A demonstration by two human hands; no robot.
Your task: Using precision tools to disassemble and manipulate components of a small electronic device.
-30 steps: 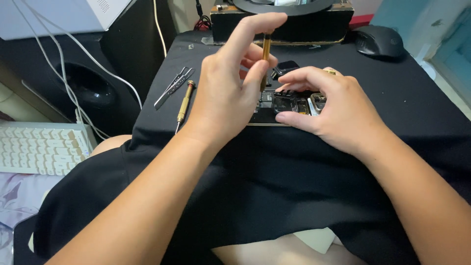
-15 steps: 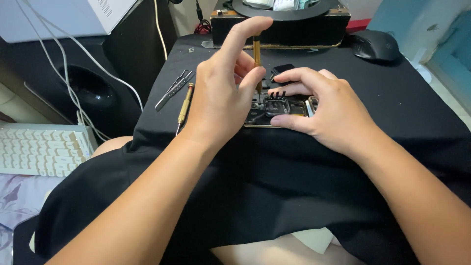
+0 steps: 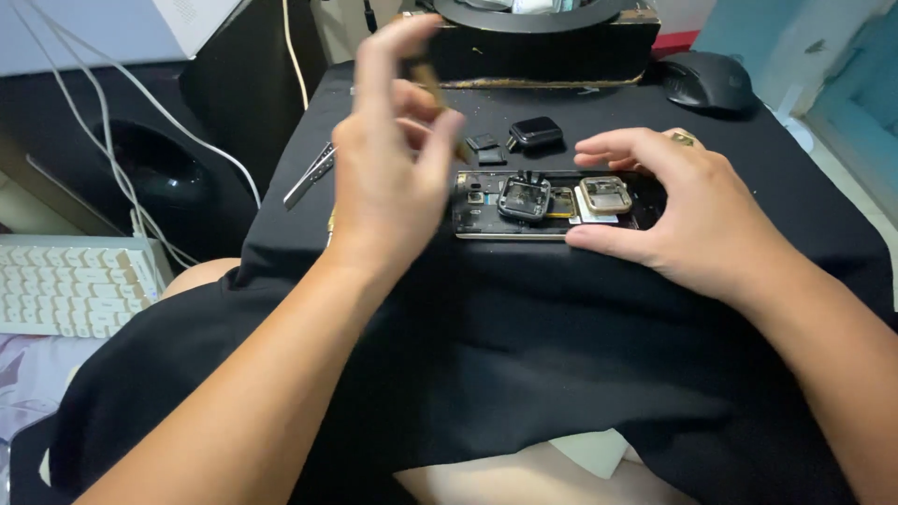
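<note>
left hand (image 3: 393,178): raised, blurred, fingers pinched, forearm angled in from lower left | right hand (image 3: 683,210): low, palm down, thumb and fingers spread, forearm from lower right

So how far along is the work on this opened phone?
Done: the phone lies open, with small parts set on the black cloth. In hand: the left hand holds a slim tool above it while the right hand steadies the frame. Left: the inner modules are in place, back uncovered.
</note>
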